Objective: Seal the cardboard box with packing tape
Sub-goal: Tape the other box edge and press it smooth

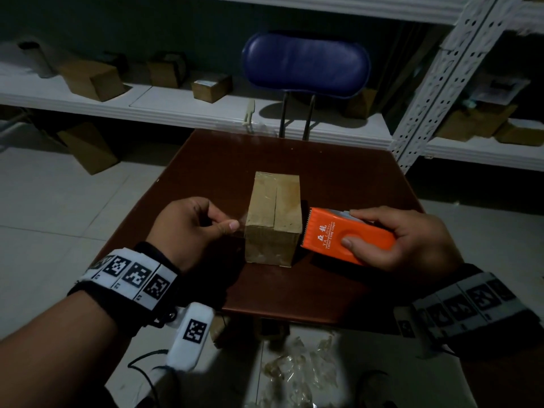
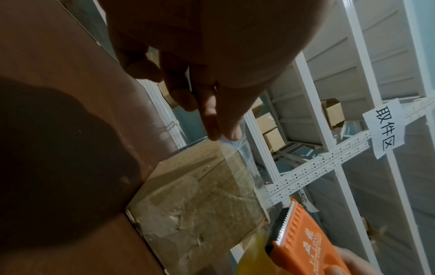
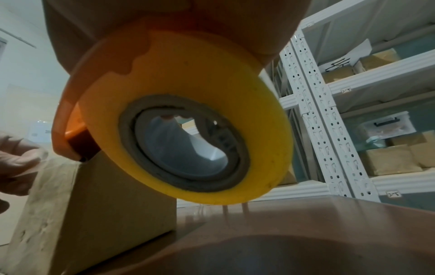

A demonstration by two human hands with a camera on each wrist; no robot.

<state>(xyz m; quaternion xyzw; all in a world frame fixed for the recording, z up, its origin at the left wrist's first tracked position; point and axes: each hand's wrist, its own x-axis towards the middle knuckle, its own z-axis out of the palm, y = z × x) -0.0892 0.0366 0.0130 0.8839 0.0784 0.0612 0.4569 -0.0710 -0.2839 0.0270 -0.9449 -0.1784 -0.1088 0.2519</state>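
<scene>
Nearest, the right hand (image 1: 412, 240) gripped one orange tape dispenser (image 1: 348, 235) carrying one yellow roll (image 3: 188, 121), its toothed edge just beside the box's right side. The left hand (image 1: 191, 228) pinched the free end of clear tape (image 2: 237, 148) between thumb and fingertips, just left of the box. Between the hands stood the one cardboard box (image 1: 275, 219), flaps closed. Shiny tape already lay on its top and near face; this strip looked stretched across the top, not yet pressed down or cut. Beyond, several more boxes, blurred, sat on shelves.
</scene>
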